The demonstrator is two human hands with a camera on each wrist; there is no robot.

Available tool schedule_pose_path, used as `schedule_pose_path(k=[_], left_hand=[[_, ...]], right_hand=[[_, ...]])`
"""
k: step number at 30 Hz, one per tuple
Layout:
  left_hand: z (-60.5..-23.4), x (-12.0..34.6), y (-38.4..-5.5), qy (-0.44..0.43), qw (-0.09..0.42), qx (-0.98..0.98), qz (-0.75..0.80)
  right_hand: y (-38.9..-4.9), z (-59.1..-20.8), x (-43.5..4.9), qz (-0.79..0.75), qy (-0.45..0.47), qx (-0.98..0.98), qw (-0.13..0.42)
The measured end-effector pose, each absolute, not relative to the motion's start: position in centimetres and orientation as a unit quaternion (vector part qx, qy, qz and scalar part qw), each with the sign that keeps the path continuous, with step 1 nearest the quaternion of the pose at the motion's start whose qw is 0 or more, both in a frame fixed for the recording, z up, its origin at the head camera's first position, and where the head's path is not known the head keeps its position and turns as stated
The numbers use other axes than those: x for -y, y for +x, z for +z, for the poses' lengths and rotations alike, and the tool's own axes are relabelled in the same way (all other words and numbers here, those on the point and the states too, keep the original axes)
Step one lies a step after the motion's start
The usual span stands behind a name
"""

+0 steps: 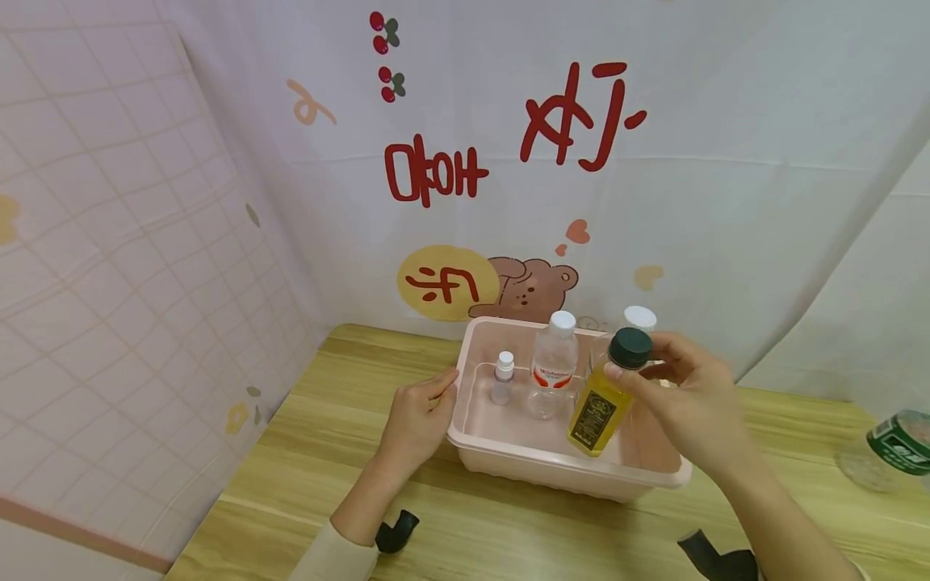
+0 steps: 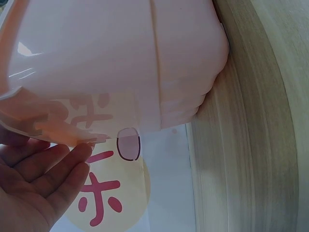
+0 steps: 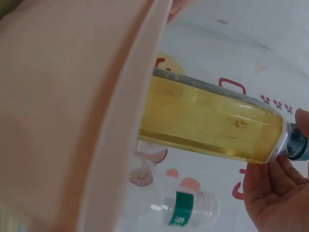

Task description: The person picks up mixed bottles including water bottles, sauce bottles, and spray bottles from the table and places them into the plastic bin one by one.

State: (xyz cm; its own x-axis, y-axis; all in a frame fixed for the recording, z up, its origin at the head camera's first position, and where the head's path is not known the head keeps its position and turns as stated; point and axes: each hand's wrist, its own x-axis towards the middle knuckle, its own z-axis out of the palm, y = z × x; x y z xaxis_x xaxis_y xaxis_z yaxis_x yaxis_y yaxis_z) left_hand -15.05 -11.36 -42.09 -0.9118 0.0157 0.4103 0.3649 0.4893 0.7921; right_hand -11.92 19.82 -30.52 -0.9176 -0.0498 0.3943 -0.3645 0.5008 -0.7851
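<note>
My right hand [image 1: 697,395] grips an oil bottle [image 1: 599,411] by its neck, just under the dark green cap. The bottle of yellow liquid, with a dark label, leans over the pink plastic basin [image 1: 508,464]; in the right wrist view its lower end is hidden behind the basin wall. At the basin's left side, my left hand [image 1: 420,420] holds the rim, with fingers [image 2: 58,169] under the edge. Inside stand a small white-capped bottle [image 1: 503,379] and a clear bottle [image 1: 555,363] with a red label. Another clear bottle [image 3: 183,208], green-labelled, is partly hidden behind the oil bottle.
On the wooden table [image 1: 349,387], a clear bottle with a green label [image 1: 901,444] is at the far right. A printed white cloth [image 1: 726,202] hangs behind the basin, and a gridded one [image 1: 131,242] on the left. Black pieces [image 1: 397,532] show beside the wrists.
</note>
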Motion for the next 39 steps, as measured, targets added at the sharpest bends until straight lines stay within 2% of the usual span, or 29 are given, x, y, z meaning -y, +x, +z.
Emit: schedule_pose_path(k=[11,23,39], left_hand=[[-42.3,11.6,-14.9,-0.116,0.178,0.845,-0.491],[-42.3,11.5,-14.7,-0.114,0.173,0.844,-0.494],[-42.2,11.7,-15.0,-0.115,0.17,0.849,-0.487]], right_hand=[[-12.2,-31.9,-16.9,0.538,0.113,0.83,0.1],[-12.7,-33.9,-14.5,0.552,0.111,0.824,0.055],[-14.4,-36.3,-12.0,0.543,0.091,0.834,0.033]])
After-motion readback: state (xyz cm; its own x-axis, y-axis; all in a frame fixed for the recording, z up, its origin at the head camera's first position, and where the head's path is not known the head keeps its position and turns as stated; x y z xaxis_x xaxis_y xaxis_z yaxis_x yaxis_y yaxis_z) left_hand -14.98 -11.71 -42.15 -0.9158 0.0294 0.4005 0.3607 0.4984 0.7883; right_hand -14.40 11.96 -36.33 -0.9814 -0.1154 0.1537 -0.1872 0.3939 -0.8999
